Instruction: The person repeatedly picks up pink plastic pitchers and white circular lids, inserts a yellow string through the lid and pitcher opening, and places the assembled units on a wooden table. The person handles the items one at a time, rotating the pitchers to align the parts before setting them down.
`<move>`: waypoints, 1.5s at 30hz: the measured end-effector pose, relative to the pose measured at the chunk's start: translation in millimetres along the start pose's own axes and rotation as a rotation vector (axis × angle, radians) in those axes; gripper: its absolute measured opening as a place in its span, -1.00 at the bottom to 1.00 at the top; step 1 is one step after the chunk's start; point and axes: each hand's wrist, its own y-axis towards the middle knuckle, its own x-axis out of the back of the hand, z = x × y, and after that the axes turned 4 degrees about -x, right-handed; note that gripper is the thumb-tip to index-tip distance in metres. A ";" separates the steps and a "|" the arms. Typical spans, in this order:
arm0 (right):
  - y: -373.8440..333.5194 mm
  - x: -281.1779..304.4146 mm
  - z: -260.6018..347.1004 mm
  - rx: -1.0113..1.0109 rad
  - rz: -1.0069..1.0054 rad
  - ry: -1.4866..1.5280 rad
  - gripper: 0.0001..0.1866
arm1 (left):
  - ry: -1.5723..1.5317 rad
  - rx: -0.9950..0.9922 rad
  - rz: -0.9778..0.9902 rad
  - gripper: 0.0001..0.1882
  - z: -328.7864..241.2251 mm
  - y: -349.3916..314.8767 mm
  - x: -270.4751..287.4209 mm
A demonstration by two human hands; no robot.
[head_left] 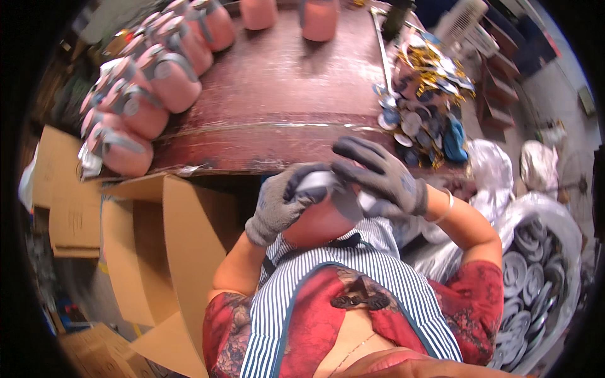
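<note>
Leaning at the far left of the frame, a cardboard piece [72, 189] stands near an open carton [195, 236], which sits by the front edge of the desk [277, 82]. At the upper left, a cluster of pink jugs [175, 85] with grey handles crowds that side of the desk, and a pair of pink jugs [318, 20] stands at the top centre. Just left of the middle, the left hand [274, 201] grasps the held jug [318, 222], its fingers curled over a pale grey part at the top. This pink jug is in the middle of the frame, off the desk and in front of the striped apron [340, 261]; whether it touches the cloth is unclear. Its body lies below and to the right of the left fingers, and lower left of the right ones. Its long axis seems to slant from lower left to upper right, foreshortened, with a grey-edged end toward the right hand [384, 179], which is the nearer one to that end. The right fingers are parted and arch over the upper right of the jug; the thumb is hidden, so I cannot tell whether they grip. Farther right lies a heap of discs and gold strips [428, 107], a blue bundle [455, 138] beside it. At the lower right, a plastic bag [570, 252] holds grey lids [515, 271].
</note>
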 end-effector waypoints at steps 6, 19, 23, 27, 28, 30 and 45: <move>-20.7 -37.3 -32.6 -0.586 -0.034 0.356 -0.35 | 0.108 0.130 -0.193 -0.59 -9.9 5.7 -42.7; -59.1 -28.5 -168.9 -1.008 -0.097 -1.068 -0.54 | -0.400 0.460 -0.227 -0.57 45.6 16.1 -14.3; -85.5 -32.7 -215.7 -0.997 -0.184 -0.969 -0.59 | -0.484 0.522 -0.335 -0.57 43.9 9.9 -13.7; -84.2 -9.0 -185.7 -0.905 -0.492 -0.611 -0.63 | -0.518 0.636 -0.360 -0.57 10.0 14.8 -19.9; -82.4 -5.8 -186.0 -0.854 -0.595 -0.376 -0.62 | -0.524 0.653 -0.336 -0.57 5.3 18.3 -20.0; -84.6 -3.2 -169.4 -1.008 -0.917 0.533 -0.70 | -0.592 0.668 -0.262 -0.53 5.9 19.3 -19.5; -45.5 -85.1 -8.3 -1.027 -0.645 1.352 -0.66 | 0.155 0.111 0.009 -0.55 16.6 -6.6 -17.9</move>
